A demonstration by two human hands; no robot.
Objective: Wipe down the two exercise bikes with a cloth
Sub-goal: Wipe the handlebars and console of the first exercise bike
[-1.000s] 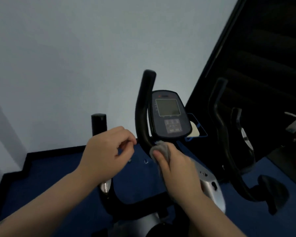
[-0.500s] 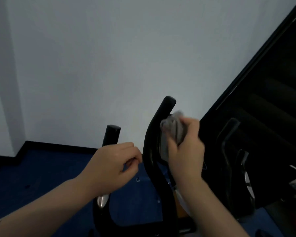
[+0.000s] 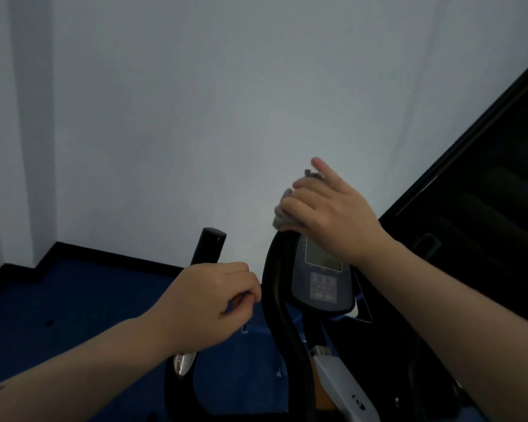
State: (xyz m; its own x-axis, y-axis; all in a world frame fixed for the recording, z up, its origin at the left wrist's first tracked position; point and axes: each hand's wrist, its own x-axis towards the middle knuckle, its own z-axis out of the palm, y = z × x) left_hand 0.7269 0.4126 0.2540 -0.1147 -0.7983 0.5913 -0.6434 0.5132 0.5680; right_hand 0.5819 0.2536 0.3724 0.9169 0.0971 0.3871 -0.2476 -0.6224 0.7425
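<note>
An exercise bike stands right in front of me, with a black curved right handlebar [image 3: 279,303], a black left handlebar [image 3: 209,245] and a dark console [image 3: 322,284] with a grey screen. My right hand [image 3: 326,214] grips a grey cloth [image 3: 282,216] and presses it on the top end of the right handlebar. My left hand [image 3: 208,306] hovers in front of the left handlebar with its fingers curled and thumb touching the forefinger, holding nothing that I can see. A second bike [image 3: 427,248] shows only as dark shapes at the right.
A pale wall fills the upper view. Blue floor [image 3: 73,318] with a black skirting board lies below at the left. A black-framed dark panel [image 3: 485,184] rises at the right. The bike's silver frame [image 3: 339,388] runs down at the lower right.
My right hand has carried the cloth up the right handlebar, from its lower bend to its top end. The camera tilted upward. My left hand has stayed curled by the left handlebar.
</note>
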